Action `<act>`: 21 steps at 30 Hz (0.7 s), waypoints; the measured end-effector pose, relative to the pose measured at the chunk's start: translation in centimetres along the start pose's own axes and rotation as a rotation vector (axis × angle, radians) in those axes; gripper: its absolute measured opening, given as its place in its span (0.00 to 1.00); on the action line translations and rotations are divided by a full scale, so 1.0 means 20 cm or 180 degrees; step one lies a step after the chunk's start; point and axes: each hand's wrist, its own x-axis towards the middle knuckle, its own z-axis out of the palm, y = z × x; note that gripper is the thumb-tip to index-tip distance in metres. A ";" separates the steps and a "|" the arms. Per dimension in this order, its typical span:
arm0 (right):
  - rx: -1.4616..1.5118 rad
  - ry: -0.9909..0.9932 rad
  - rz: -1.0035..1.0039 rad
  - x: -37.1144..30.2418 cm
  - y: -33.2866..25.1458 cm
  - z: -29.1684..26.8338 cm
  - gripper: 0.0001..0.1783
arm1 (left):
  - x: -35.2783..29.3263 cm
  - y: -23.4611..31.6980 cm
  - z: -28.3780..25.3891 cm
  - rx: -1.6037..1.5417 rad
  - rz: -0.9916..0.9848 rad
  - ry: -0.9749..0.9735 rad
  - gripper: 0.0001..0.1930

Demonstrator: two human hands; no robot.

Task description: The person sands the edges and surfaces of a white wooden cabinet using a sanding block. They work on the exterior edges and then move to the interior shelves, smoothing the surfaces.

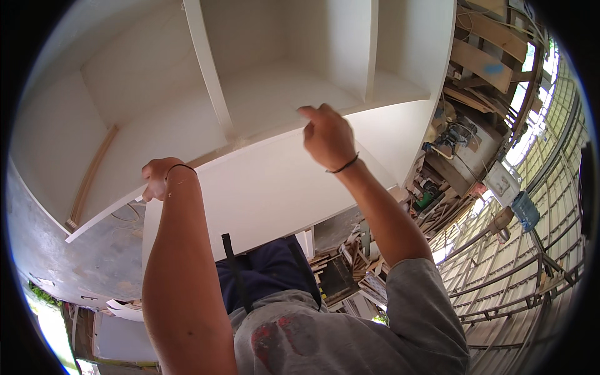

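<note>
A large white cabinet with open compartments stands in front of me. My left hand is at the front edge of its long shelf, fingers curled and slightly blurred. What those fingers grip, if anything, is hidden. Farther right, my right hand is closed in front of the same shelf edge, its fingertips pointing left. Nothing I can name shows in it. A thin wooden strip leans inside the leftmost compartment. Upright dividers separate the compartments.
Below the shelf is a broad white panel. Wood offcuts and scrap boards are piled to the right. A blue container hangs by the slatted metal wall. Grey floor shows at the left.
</note>
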 end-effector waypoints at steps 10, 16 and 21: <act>-0.0871 0.0667 0.0127 0.08 0.44 -0.08 0.18 | -0.08 0.06 -0.09 -0.0193 -0.0132 0.0050 0.26; 0.0341 0.0383 -0.0465 -0.08 -0.22 0.08 0.14 | -0.13 0.08 -0.12 -0.0329 -0.0129 -0.0079 0.26; -0.1033 0.0726 0.0109 0.10 0.52 -0.15 0.17 | -0.20 0.10 -0.20 -0.0417 -0.0233 -0.0044 0.26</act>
